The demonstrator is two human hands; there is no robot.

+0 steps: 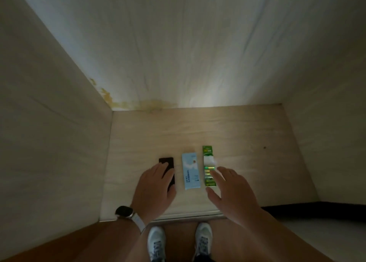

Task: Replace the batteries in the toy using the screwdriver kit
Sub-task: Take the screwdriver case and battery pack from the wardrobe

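Flat case (167, 162): leftmost of a row on the tabletop (247, 142), partly under the left hand (156, 186).
Box (191, 170): middle, just beside the case.
Battery pack (208, 161): rightmost, near end overlapped by the right hand (231, 190).

1. Pale wooden shelf board (247, 142), flat and smooth, brightest at the back.
2. Thin shiny strip (188, 215) along the front edge of the board.
3. Small dark spot (264, 147) on the bare wood, far over on the right.
4. Flat black rectangle case (167, 160) on the left, lying long way front to back.
5. Light blue rectangle box (191, 170) with small print, flat in the middle, just beside the black case, not touching.
6. Green card pack of small batteries (208, 163) on the right, just beside the blue box, reaching a bit farther back.
7. All three side by side in a row, near the front edge.
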